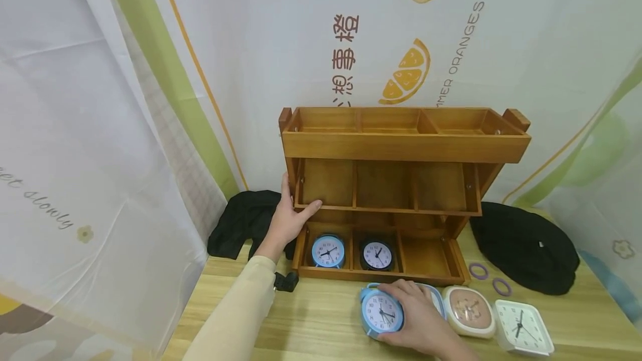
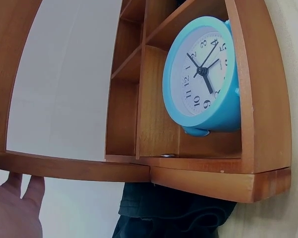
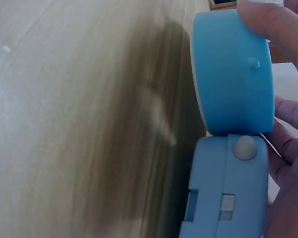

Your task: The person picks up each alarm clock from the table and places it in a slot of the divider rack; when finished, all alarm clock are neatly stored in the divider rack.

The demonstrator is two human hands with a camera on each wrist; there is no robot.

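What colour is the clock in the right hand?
Light blue with a white face; the clock shows best in the head view.

Light wooden table [image 1: 321,322], wooden rack [image 1: 401,194], clocks, black cloths, two purple rings [image 1: 489,278], possibly hair ties

**Bare hands, one cream sleeve**

The left arm wears a long, close-fitting sleeve [image 1: 236,311] in pale cream, plain and unmarked, ending at the wrist toward 1 o'clock. The left hand [image 1: 288,219] and right hand [image 1: 418,322] are bare: no gloves, rings or watch visible
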